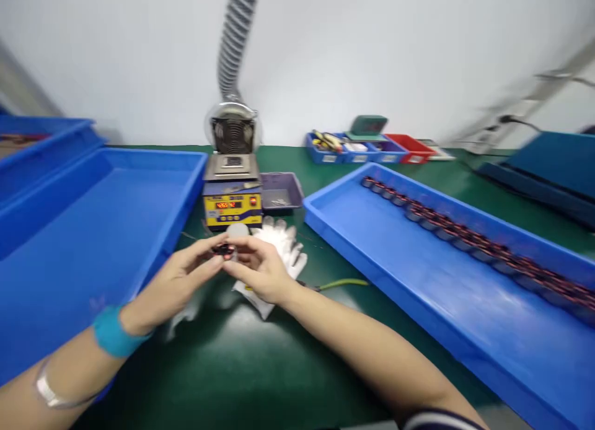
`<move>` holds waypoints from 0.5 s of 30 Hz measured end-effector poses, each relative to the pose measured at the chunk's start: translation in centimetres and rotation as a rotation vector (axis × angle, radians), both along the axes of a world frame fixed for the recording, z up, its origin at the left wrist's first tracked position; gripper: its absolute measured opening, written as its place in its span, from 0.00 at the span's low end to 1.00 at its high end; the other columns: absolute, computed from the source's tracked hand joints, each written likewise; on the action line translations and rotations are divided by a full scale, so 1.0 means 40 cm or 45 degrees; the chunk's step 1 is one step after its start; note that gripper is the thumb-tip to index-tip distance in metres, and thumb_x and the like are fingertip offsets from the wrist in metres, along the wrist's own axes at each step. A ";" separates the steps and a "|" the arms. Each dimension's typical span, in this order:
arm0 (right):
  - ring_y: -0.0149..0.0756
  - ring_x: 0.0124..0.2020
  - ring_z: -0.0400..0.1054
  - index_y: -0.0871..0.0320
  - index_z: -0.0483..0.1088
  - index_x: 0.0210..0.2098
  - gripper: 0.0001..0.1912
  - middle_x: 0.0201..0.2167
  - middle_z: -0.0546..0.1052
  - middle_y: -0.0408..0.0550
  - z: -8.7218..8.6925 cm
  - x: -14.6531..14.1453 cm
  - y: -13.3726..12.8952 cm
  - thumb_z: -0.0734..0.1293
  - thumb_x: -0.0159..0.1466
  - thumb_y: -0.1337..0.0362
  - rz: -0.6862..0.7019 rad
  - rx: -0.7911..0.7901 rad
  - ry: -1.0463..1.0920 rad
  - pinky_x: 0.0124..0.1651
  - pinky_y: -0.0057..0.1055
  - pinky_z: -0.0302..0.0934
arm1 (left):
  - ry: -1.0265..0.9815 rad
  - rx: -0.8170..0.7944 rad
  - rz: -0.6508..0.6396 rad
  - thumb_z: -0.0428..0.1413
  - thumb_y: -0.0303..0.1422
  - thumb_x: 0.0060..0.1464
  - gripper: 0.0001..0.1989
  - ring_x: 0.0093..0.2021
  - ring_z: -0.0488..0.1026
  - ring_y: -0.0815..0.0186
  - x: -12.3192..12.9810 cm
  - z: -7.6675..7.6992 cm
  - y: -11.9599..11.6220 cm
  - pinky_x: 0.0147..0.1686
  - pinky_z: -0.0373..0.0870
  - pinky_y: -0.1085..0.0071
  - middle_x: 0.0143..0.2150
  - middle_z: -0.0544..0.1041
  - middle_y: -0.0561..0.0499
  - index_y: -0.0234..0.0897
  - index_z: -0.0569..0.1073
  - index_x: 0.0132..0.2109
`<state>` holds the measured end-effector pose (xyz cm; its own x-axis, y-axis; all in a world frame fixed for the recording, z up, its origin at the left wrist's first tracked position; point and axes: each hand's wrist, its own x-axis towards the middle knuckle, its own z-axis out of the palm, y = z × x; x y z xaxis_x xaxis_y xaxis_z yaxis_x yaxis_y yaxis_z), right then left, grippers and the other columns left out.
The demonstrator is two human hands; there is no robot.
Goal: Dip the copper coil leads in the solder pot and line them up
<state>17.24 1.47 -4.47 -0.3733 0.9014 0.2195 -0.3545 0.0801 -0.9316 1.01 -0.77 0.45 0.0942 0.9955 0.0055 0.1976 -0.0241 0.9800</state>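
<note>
Between my two hands, in front of a soldering pot, is a small dark part with copper-coloured windings, a copper-wound coil (224,251). The fingers and thumb of my left hand (186,269) pinch it from the left. From the right, my right hand (260,266) grips it too, fingertips meeting those of the left. My fingers cover much of the coil, and some blur hides its finer shape. Just beyond the hands stands the yellow and blue soldering pot (233,210) with a lit red display. White gloves (283,247) lie beside and partly behind my right hand.
A large blue tray (158,163) stands to the left. Another blue tray (334,201) at right holds a long row of copper-wound coils (465,235). Behind are a grey bin (281,191), small parts bins (330,157) and a ducted hose (237,39). A green-handled tool (344,282) lies between.
</note>
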 end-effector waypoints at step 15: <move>0.31 0.37 0.72 0.56 0.72 0.41 0.22 0.39 0.77 0.46 0.024 0.001 -0.035 0.76 0.49 0.56 0.224 -0.231 0.104 0.47 0.33 0.66 | -0.049 0.155 -0.179 0.58 0.39 0.53 0.11 0.56 0.69 0.55 -0.001 0.026 0.005 0.57 0.65 0.61 0.49 0.78 0.45 0.40 0.81 0.36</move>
